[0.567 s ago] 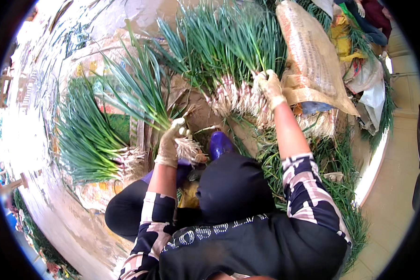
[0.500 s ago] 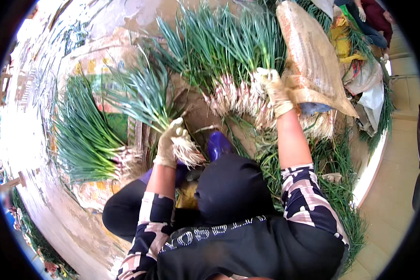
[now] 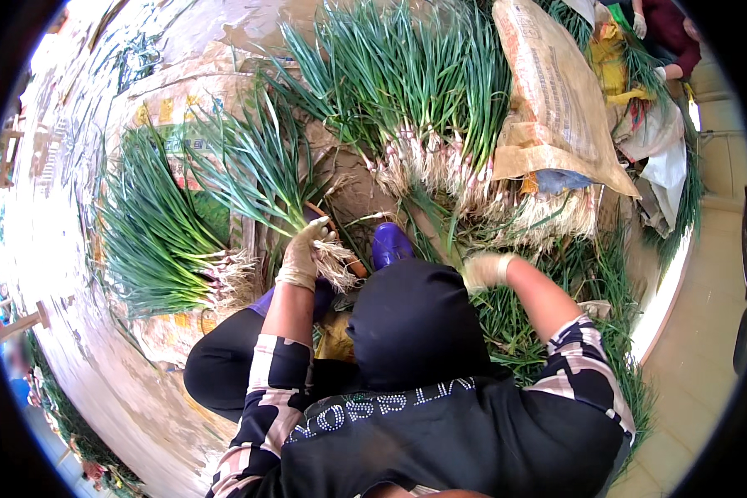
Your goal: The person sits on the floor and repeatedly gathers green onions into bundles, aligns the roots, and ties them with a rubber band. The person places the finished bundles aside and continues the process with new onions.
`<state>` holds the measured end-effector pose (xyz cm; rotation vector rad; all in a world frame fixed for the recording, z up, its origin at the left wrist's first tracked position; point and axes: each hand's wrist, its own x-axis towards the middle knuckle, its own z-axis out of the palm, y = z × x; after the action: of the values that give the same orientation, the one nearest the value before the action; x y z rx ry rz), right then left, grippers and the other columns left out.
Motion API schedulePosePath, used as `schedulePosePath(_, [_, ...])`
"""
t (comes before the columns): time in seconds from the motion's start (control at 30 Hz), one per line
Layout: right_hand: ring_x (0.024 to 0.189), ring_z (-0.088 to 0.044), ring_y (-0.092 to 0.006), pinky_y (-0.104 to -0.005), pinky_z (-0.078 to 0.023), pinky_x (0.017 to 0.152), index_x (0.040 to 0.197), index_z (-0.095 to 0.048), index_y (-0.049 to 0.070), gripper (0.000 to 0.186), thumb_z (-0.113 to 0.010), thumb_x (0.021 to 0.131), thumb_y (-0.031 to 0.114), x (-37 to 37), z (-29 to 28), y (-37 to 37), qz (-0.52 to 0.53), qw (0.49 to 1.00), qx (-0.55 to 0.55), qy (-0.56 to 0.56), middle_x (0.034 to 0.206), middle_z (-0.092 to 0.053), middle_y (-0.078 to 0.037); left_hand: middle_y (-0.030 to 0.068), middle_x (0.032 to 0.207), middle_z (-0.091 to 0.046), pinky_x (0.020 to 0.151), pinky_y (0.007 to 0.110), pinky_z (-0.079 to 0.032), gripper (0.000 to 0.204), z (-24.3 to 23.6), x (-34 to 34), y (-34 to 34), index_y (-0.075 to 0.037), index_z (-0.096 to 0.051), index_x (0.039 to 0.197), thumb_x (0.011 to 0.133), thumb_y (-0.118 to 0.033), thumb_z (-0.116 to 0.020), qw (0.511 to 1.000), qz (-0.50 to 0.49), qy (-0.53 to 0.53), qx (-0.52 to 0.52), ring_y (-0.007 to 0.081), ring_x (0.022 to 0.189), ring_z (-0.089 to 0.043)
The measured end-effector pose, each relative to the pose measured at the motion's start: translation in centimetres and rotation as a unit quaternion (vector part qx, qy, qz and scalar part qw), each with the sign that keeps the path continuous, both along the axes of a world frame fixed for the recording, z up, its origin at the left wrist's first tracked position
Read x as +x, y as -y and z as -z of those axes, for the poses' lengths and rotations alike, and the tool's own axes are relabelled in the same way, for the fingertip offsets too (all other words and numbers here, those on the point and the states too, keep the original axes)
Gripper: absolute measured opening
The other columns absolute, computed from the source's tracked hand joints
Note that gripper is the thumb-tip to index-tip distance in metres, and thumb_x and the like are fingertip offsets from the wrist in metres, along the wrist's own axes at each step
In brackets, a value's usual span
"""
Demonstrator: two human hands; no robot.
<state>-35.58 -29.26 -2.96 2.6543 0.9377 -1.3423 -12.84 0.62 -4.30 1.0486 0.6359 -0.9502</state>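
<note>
Gloved in pale cream, my left hand [image 3: 304, 252] is closed round a bunch of green onions [image 3: 261, 178]. Its leaves point up and left, and the white roots hang out to the right of my fist. My right hand [image 3: 487, 271], in a matching glove, is beside my knee, low over loose green leaves [image 3: 506, 319]. Motion smears its fingers, so whether it holds anything is unclear. Ahead of it lies a wide row of green onions [image 3: 415, 91], roots toward me. Another pile of green onions [image 3: 162, 232] lies to the left of the held bunch.
A tan woven sack [image 3: 552, 100] lies over the right part of the row. My purple boot [image 3: 390, 244] is between the piles, near my knee. At the far right, another person's gloved hand [image 3: 639, 25] shows by a yellow bag [image 3: 607, 62] and more greens.
My right hand has left the roots of the onion row and come back toward my knee, its elbow bending outward. My left hand keeps its hold on the bunch, almost in place.
</note>
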Motion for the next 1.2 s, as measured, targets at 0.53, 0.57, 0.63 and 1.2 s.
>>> schedulePosePath(0.53, [0.040,-0.048,-0.0140,-0.0256,-0.038,0.034,0.081,-0.062,0.001,0.021,-0.055,0.086,0.020,22.1,3.5,3.5,0.837,0.174,0.519,0.018,0.057,-0.055,-0.006,0.0032,0.073,-0.054,0.068,0.032,-0.052,0.018,-5.9,-0.2,4.1,-0.004,-0.056,0.096,0.080,-0.011,-0.061,0.979,-0.005,0.148,-0.142,0.0160,0.073,-0.058])
schedulePosePath(0.57, [0.041,-0.049,-0.0135,-0.0246,-0.039,0.034,0.083,-0.062,0.001,0.022,-0.055,0.086,0.022,21.7,3.4,2.5,0.812,0.218,0.541,0.021,0.058,-0.056,-0.006,0.0040,0.077,-0.056,0.070,0.033,-0.052,0.020,-6.9,-0.3,4.8,-0.004,-0.057,0.098,0.080,-0.011,-0.061,0.979,0.006,0.162,-0.127,0.0166,0.078,-0.059])
schedulePosePath(0.63, [0.044,-0.051,-0.0126,-0.0234,-0.041,0.036,0.087,-0.063,0.001,0.026,-0.056,0.086,0.026,20.9,2.8,-0.1,0.781,0.282,0.557,0.021,0.060,-0.057,-0.006,0.0042,0.080,-0.058,0.072,0.033,-0.053,0.022,-7.3,-0.3,5.6,-0.003,-0.058,0.100,0.080,-0.012,-0.061,0.977,0.026,0.176,-0.119,0.0152,0.076,-0.060])
schedulePosePath(1.2, [0.073,-0.057,-0.0137,-0.0296,-0.046,0.071,0.103,-0.059,0.008,0.028,-0.049,0.088,0.030,12.7,-1.4,-0.7,0.628,0.748,0.073,-0.203,0.086,-0.062,-0.005,0.0143,0.084,-0.064,0.055,0.027,-0.050,0.014,-6.6,0.4,7.6,0.001,-0.056,0.092,0.078,-0.002,-0.058,0.981,0.068,0.119,-0.137,0.0170,0.061,-0.059])
